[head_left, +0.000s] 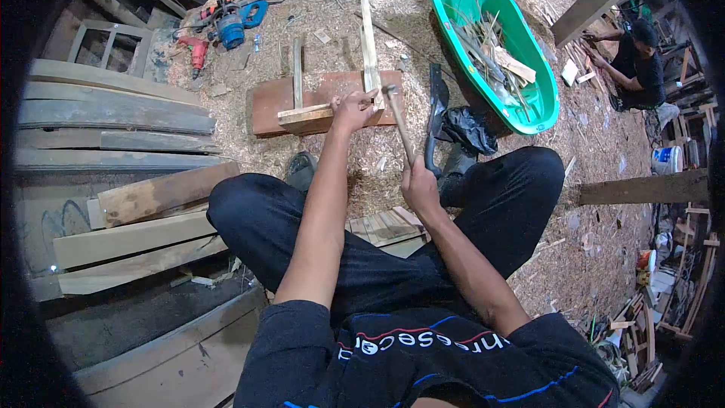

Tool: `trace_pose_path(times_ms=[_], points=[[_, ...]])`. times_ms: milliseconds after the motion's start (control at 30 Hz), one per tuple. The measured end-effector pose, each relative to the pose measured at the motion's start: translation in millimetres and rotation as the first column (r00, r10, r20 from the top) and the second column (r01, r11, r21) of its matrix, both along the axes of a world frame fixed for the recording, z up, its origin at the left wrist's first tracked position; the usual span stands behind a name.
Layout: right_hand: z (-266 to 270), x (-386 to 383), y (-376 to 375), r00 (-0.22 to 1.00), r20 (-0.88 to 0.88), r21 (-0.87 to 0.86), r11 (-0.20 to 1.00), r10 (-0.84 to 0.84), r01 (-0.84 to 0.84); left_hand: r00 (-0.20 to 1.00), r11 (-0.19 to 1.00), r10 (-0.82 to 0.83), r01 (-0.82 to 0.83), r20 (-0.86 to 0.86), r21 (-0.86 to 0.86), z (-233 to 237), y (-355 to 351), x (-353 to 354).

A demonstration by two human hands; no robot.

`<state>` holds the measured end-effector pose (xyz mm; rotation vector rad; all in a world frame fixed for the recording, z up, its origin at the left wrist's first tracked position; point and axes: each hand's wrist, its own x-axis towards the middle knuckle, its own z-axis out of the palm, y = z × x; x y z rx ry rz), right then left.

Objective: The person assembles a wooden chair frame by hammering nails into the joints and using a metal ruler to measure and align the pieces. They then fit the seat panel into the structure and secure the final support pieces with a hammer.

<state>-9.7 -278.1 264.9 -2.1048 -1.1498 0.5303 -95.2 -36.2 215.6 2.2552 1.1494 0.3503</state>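
Note:
My right hand (420, 185) is wrapped round the wooden handle of a hammer (404, 128). The hammer's head is up beside the corner of a wooden frame (297, 75). At that corner, where a long upright strip meets a crosspiece, my left hand (353, 112) grips the wood with fingers closed. Whether a small piece such as a nail sits between those fingers is too small to tell. The frame rests on a reddish-brown board (268, 98) on the floor between my feet.
A green tub (545, 106) of wood scraps stands right of the board, near a black plastic bag (470, 130). Power tools, one blue (230, 30) and one red (198, 53), lie at upper left. Planks (128, 113) line the left. Another person (642, 64) sits at far right.

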Motion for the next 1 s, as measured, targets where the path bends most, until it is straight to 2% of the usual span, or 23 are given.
trace_pose_path(times_ms=[100, 133, 233, 333, 433, 533, 633, 667, 767, 800, 867, 967, 1000], points=[[-1.5, 2.9, 2.0, 0.999, -0.015, -0.013, 1.0, -0.028, 0.028, 1.0, 1.0, 0.0, 0.0, 0.002, -0.022, 0.6, 1.2, 2.1], [-2.0, 3.3, 3.8, 0.999, -0.026, 0.082, 0.996, -0.025, 0.027, 0.999, 0.999, 0.015, -0.014, 0.052, -0.035, 0.9, -1.2, 0.7], [7.7, 0.0, 0.1, 0.998, -0.047, 0.122, 0.992, -0.039, 0.044, 0.999, 0.999, -0.048, 0.047, -0.008, -0.021, 4.9, 1.7, 0.2], [-11.7, 1.4, -0.3, 0.999, 0.035, -0.008, 1.0, -0.029, 0.029, 1.0, 0.998, -0.025, 0.025, 0.005, -0.061, 10.6, -0.3, 0.8], [-0.2, 2.8, 1.5, 0.998, -0.049, 0.096, 0.994, -0.042, 0.047, 0.998, 1.0, -0.003, 0.004, 0.068, -0.01, 8.5, -3.8, -1.0], [-4.9, 2.6, -0.5, 1.0, -0.018, 0.131, 0.991, -0.008, 0.01, 1.0, 0.998, -0.026, 0.025, -0.015, -0.063, 11.8, -1.0, 0.7], [-18.2, 2.8, -4.3, 0.998, 0.06, -0.04, 0.999, 0.032, -0.029, 1.0, 1.0, 0.018, -0.018, 0.014, -0.006, 8.7, -3.3, 1.5], [-24.6, 2.3, -2.1, 0.998, 0.066, -0.002, 1.0, 0.01, -0.009, 1.0, 1.0, 0.002, -0.003, -0.005, -0.017, 7.2, -0.4, 2.5], [9.3, 0.1, 14.6, 0.994, -0.098, 0.065, 0.996, -0.052, 0.059, 0.999, 0.999, -0.019, 0.017, -0.039, -0.039, 9.2, -3.4, 0.1], [10.0, 4.3, 24.0, 0.988, -0.14, 0.165, 0.982, -0.071, 0.094, 0.999, 1.0, -0.018, 0.018, -0.032, -0.021, 8.0, -2.0, 1.1], [6.8, 19.7, 50.2, 0.988, -0.137, 0.149, 0.985, -0.069, 0.09, 1.0, 1.0, -0.028, 0.028, 0.012, -0.001, 5.1, -0.5, -1.6], [-12.8, 38.0, 88.9, 0.979, -0.153, 0.137, 0.979, -0.133, 0.154, 0.988, 0.992, 0.067, -0.051, 0.139, -0.117, 8.3, -1.3, 1.6], [-22.7, 41.5, 101.5, 0.974, -0.159, 0.139, 0.973, -0.16, 0.183, 0.989, 0.993, 0.064, -0.049, 0.135, -0.111, 11.2, -2.5, 2.4]])
